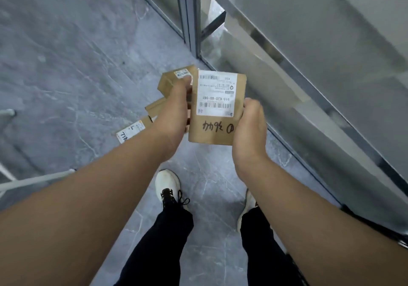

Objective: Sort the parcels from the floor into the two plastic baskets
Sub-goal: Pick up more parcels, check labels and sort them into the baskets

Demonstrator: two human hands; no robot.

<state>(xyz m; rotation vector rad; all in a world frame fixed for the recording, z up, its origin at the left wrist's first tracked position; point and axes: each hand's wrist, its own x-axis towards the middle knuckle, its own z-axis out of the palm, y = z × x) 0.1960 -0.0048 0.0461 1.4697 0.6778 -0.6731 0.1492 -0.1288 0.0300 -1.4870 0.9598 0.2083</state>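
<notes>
**One label read while the other parcels wait in the left hand**

We hold the labelled parcel (pixel 217 107) in front of us in the right hand (pixel 249 127). Its fingers are closed round the parcel's right edge, and the flat face is turned up to the camera. We judge this is for reading the label before we choose a basket. The long axis runs away from us, a little tilted. The print is upside down for us, so its top end points toward our body. The left hand (pixel 174 107) grasps a fan of other brown parcels (pixel 169 81), thumb on the top one, probably to keep them together. All are above the grey floor (pixel 66 65), beside a glass partition (pixel 320 54). No basket is in view.
</notes>
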